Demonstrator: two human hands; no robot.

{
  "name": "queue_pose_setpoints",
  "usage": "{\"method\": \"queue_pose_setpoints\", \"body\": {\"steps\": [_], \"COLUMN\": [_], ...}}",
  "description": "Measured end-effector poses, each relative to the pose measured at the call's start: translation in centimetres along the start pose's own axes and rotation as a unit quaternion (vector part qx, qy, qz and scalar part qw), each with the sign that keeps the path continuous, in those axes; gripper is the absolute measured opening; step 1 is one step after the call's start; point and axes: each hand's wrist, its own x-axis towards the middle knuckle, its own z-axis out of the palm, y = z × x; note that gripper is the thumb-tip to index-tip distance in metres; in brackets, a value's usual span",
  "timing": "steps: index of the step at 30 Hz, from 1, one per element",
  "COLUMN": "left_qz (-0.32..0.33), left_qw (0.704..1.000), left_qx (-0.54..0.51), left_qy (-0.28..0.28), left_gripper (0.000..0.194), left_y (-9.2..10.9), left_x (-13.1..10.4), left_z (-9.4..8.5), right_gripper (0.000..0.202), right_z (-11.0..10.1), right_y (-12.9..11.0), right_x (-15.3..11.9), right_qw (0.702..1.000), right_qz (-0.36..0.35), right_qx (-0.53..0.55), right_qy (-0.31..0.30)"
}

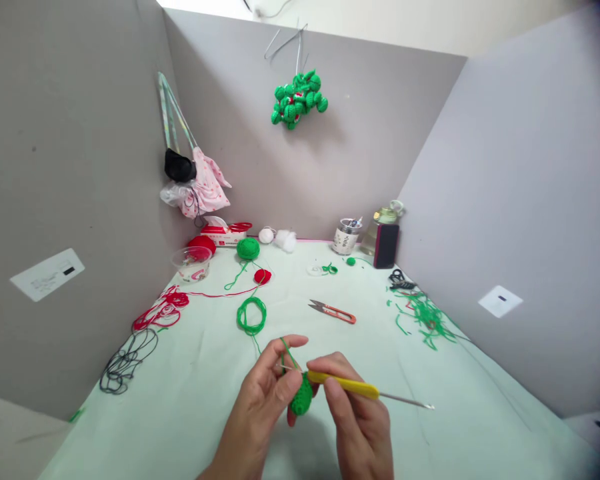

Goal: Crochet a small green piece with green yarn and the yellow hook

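Note:
Between thumb and fingers, my left hand (265, 400) pinches a small rounded green crochet piece (301, 399). A strand of green yarn (289, 353) runs over its raised index finger. My right hand (357, 417) grips the yellow handle of a double-ended crochet hook (345, 385). One metal end of the hook points left to the top of the crochet piece, its tip partly hidden by my left fingers; the other sticks out to the right. Beyond my left hand lies a loose coil of green yarn (251, 316), with a strand leading toward that hand.
Orange-handled thread snips (333, 311) lie ahead of my hands. Red yarn (163, 309) and dark cord (129, 363) are at left; green yarn scraps (427, 317) at right. Along the back stand a plastic tub (192, 265), a green ball (248, 249), a pen cup (347, 237) and a phone (387, 245).

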Motion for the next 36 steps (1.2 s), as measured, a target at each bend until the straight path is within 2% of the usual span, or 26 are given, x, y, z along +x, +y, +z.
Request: {"method": "queue_pose_setpoints", "body": {"steps": [3, 6, 11, 16, 23, 30, 36], "left_qz": [0.004, -0.01, 0.011, 0.029, 0.03, 0.043, 0.024], "left_qw": [0.999, 0.998, 0.997, 0.991, 0.992, 0.994, 0.996], "left_qx": [-0.009, -0.011, -0.011, -0.02, -0.001, 0.013, 0.01], "left_qy": [-0.037, -0.059, -0.081, -0.129, -0.123, -0.103, -0.081], "left_gripper": [0.063, 0.066, 0.061, 0.062, 0.062, 0.06, 0.048], "left_y": [0.4, 0.2, -0.7, -0.7, -0.5, -0.8, -0.7], "left_x": [-0.1, -0.1, 0.6, 1.0, 1.0, 1.1, 1.3], "left_z": [-0.1, -0.5, -1.4, -1.7, -1.7, -2.1, -2.1], "right_gripper": [0.017, 0.003, 0.011, 0.013, 0.014, 0.013, 0.014], "right_z": [-0.6, -0.6, -0.3, -0.7, -1.1, -1.4, -1.4], "right_y": [-0.5, -1.1, -1.4, -0.4, 0.1, -0.2, 0.5], "right_x": [0.8, 1.5, 1.7, 1.7, 2.2, 2.0, 1.9], "right_qw": [0.999, 0.998, 0.998, 0.996, 0.988, 0.998, 0.996], "right_qz": [-0.038, -0.041, -0.065, -0.031, 0.025, -0.031, -0.006], "right_qx": [0.016, 0.033, -0.002, 0.083, 0.152, 0.041, 0.084], "right_qy": [0.011, 0.029, -0.004, -0.004, -0.022, -0.034, -0.021]}}
